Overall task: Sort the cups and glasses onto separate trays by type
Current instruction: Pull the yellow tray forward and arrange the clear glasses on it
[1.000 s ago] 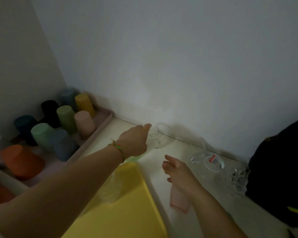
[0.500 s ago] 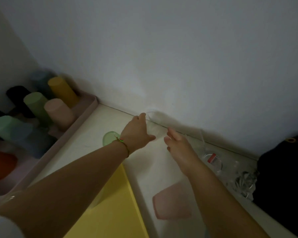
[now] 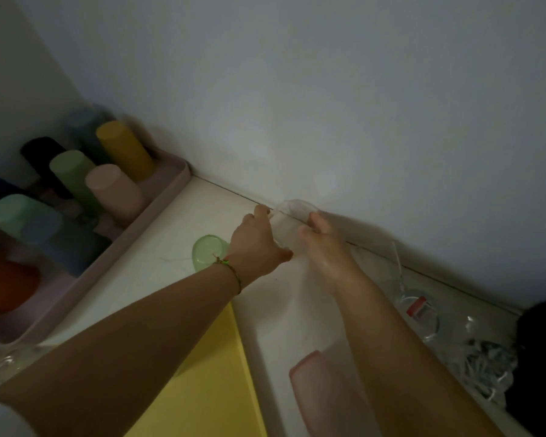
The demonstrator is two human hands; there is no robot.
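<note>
A clear glass (image 3: 292, 209) stands against the wall on the white counter. My left hand (image 3: 256, 244) and my right hand (image 3: 320, 238) are on either side of it, fingers curled around its sides. A green glass (image 3: 207, 252) sits upside down just left of my left wrist. A pink glass (image 3: 316, 383) lies on the counter under my right forearm. The yellow tray (image 3: 215, 373) lies below my left arm. A pink tray (image 3: 158, 216) at the left holds several coloured plastic cups upside down.
More clear glasses (image 3: 420, 310) and a cut-glass one (image 3: 483, 364) stand along the wall at the right. A dark bag (image 3: 539, 357) fills the right corner. A clear glass (image 3: 4, 364) shows at the lower left edge.
My right hand has moved up from the counter to the clear glass by the wall, joining my left hand on it. The view has swung right and down.
</note>
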